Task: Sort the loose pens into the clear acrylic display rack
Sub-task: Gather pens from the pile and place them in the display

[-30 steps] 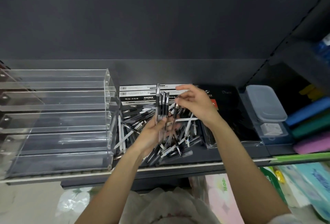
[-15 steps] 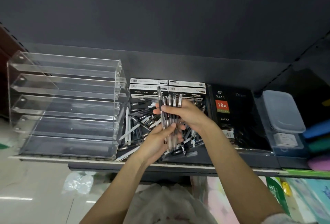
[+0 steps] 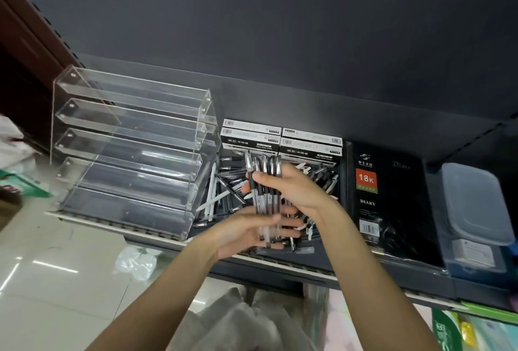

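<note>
Both hands hold one bundle of pens [image 3: 265,182], upright, over the loose pen pile [image 3: 224,185] on the shelf [image 3: 280,262]. Right hand [image 3: 291,188] is wrapped round the bundle's upper part, fingers curled on it; left hand [image 3: 249,231] cups the lower ends, thumb across the front. Clear acrylic rack [image 3: 131,140] stands just left of the pile, tiers w/o pens. Pen boxes [image 3: 280,140] sit behind the pile, a black diary [image 3: 392,202] to the right, a lidded plastic box [image 3: 476,205] beyond it.

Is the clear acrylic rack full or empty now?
Empty: every tier of the acrylic display rack shows only clear walls, while both hands hold the bundle of pens.
</note>
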A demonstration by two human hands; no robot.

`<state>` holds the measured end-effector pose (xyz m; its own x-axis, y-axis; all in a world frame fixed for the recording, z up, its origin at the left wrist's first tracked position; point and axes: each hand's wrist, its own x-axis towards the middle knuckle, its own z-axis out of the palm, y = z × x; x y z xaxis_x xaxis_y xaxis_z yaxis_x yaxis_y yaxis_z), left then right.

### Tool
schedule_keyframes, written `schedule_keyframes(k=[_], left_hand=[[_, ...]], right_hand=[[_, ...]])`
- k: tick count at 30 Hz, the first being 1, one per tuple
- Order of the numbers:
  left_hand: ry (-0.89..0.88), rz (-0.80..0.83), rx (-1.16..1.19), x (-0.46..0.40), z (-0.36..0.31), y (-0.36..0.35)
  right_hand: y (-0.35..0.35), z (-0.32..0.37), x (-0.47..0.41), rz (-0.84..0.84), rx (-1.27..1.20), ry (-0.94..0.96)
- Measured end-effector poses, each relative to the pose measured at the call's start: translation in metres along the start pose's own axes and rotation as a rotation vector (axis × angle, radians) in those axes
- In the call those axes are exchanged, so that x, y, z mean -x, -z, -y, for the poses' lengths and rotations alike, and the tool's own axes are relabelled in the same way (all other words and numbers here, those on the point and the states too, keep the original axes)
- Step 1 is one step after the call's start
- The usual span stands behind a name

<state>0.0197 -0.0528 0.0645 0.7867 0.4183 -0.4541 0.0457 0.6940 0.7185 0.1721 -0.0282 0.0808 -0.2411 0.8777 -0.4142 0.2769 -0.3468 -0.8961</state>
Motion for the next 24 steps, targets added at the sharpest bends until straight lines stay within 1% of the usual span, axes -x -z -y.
schedule_keyframes(k=[3,5,6,8,10,12,14,16,18,20,22,24], left_hand=[[-0.058,-0.125,-0.019,0.016,-0.006,0.009],[-0.118,-0.252,-0.017,0.03,-0.008,0.016],[-0.15,-0.283,-0.015,0.037,-0.008,0.019],[-0.225,-0.293,-0.017,0.053,-0.006,0.027],[-0.31,-0.342,0.033,0.069,-0.005,0.037],[-0.423,-0.449,0.177,0.083,-0.006,0.051],[-0.545,-0.559,0.383,0.097,-0.011,0.072],[-0.639,-0.618,0.529,0.112,-0.018,0.098],[-0.664,-0.638,0.529,0.128,-0.026,0.125],[-0.636,-0.629,0.471,0.142,-0.033,0.147],[-0.601,-0.598,0.445,0.155,-0.041,0.169],[-0.579,-0.586,0.426,0.166,-0.047,0.189]], right_hand=[[-0.015,0.018,-0.006,0.156,0.13,0.051],[-0.029,0.031,-0.01,0.262,0.074,0.106],[-0.037,0.036,-0.013,0.288,0.027,0.122],[-0.055,0.047,-0.02,0.285,-0.027,0.123],[-0.07,0.056,-0.028,0.262,0.001,0.11],[-0.084,0.063,-0.036,0.197,-0.039,0.149],[-0.099,0.064,-0.044,0.06,-0.068,0.238],[-0.118,0.065,-0.053,-0.092,0.05,0.327],[-0.143,0.072,-0.063,-0.183,0.177,0.405],[-0.171,0.087,-0.077,-0.251,0.281,0.435],[-0.196,0.104,-0.09,-0.313,0.349,0.436],[-0.216,0.118,-0.102,-0.341,0.377,0.411]])
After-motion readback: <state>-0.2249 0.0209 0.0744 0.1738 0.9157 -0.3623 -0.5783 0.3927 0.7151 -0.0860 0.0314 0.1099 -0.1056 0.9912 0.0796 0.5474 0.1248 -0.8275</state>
